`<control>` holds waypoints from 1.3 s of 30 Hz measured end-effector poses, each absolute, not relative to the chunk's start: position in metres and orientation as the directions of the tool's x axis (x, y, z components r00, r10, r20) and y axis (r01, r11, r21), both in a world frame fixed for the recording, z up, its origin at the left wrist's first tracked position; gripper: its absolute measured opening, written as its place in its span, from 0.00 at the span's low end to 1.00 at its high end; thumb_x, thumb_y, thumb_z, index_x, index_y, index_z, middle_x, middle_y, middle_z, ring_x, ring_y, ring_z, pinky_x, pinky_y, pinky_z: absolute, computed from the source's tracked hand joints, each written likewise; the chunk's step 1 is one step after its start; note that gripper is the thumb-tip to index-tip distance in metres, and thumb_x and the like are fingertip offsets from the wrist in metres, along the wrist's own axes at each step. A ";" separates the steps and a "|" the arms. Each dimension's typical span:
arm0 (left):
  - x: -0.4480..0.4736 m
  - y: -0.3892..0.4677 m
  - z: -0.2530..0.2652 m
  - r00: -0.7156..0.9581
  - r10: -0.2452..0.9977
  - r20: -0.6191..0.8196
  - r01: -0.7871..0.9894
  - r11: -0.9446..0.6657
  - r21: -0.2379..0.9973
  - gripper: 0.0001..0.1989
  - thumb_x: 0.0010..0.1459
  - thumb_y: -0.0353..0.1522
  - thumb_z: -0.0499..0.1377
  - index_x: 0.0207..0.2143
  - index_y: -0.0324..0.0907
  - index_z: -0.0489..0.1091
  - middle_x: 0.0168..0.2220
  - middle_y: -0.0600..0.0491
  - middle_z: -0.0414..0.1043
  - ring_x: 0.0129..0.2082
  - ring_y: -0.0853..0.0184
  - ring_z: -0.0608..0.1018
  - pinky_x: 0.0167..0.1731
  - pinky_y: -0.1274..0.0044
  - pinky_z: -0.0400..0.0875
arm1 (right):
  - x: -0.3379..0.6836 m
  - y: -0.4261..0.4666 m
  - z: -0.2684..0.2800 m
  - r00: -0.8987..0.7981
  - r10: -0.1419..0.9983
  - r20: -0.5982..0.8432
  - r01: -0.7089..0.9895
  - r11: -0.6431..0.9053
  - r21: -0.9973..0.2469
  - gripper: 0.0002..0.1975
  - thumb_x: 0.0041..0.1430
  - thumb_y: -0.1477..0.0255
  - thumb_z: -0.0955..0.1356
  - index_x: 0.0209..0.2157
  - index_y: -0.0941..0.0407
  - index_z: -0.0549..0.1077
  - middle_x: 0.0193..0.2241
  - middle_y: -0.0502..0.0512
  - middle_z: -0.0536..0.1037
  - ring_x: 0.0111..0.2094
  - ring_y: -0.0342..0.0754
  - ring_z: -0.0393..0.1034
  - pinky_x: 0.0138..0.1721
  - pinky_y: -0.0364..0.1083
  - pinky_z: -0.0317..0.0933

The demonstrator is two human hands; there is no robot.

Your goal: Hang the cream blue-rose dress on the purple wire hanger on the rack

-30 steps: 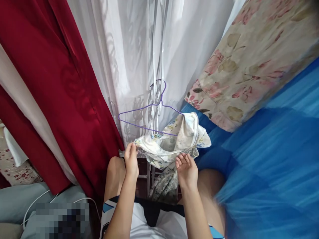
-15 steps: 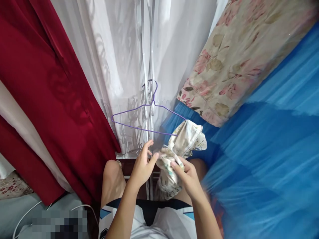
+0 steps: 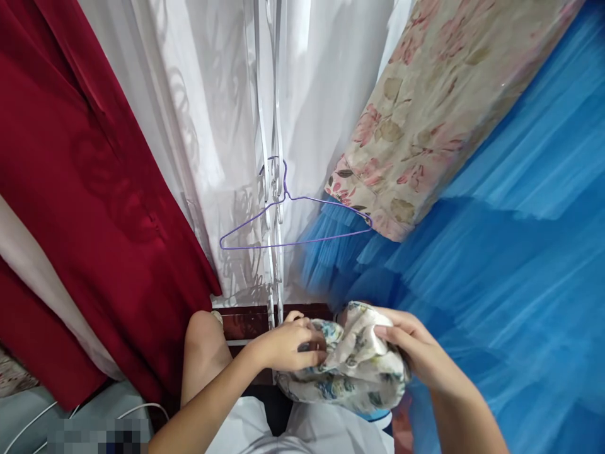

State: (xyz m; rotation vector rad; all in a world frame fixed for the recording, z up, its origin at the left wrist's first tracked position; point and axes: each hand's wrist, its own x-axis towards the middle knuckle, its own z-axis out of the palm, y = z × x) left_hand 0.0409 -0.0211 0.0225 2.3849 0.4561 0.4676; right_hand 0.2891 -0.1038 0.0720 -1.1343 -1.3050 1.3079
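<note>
The purple hanger (image 3: 297, 243) hung level with its hook at the white strips (image 3: 278, 113), and a pale floral garment (image 3: 359, 378) was below it and a little to its right, bunched up and apart from it, over the person's white shorts (image 3: 326, 429). The right hand (image 3: 416, 347), below and right of the hanger, had its thumb and fingers pinched on the garment's upper right part. The left hand (image 3: 293, 345), almost straight below the hanger, had its fingers curled at the garment's left side; whether they grasped the fabric could not be told. Behind the hanger was a white cloth (image 3: 312, 107), and left of it a red cloth (image 3: 118, 208) fell in folds. Up and right of the hanger hung a larger floral cloth (image 3: 401, 139), its lower edge behind the hanger's right end, and farther right spread a layered blue cloth (image 3: 501, 265).
</note>
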 end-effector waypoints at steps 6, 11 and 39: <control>-0.027 -0.007 0.012 0.762 0.623 0.177 0.442 -0.700 0.561 0.16 0.61 0.44 0.59 0.27 0.43 0.73 0.34 0.51 0.72 0.43 0.61 0.70 0.55 0.65 0.55 | 0.314 -0.061 0.101 0.003 0.987 0.159 0.069 0.158 -0.985 0.11 0.50 0.63 0.74 0.27 0.56 0.77 0.20 0.53 0.73 0.19 0.45 0.63 0.19 0.42 0.54; -0.114 0.023 0.044 0.407 0.854 0.324 0.794 -0.506 0.335 0.11 0.62 0.38 0.56 0.37 0.47 0.78 0.39 0.49 0.72 0.45 0.58 0.69 0.51 0.63 0.56 | 0.283 0.011 0.118 -0.059 0.919 0.390 0.338 0.386 -0.858 0.12 0.53 0.63 0.71 0.31 0.57 0.79 0.25 0.52 0.77 0.23 0.47 0.66 0.22 0.43 0.56; -0.070 0.076 0.153 0.163 0.477 0.863 0.656 -0.706 0.266 0.07 0.58 0.36 0.63 0.35 0.41 0.75 0.35 0.52 0.71 0.36 0.67 0.75 0.39 0.76 0.69 | 0.307 0.054 0.156 0.068 0.681 0.729 0.910 0.257 -0.324 0.18 0.61 0.59 0.67 0.38 0.58 0.80 0.22 0.55 0.77 0.24 0.48 0.67 0.25 0.44 0.55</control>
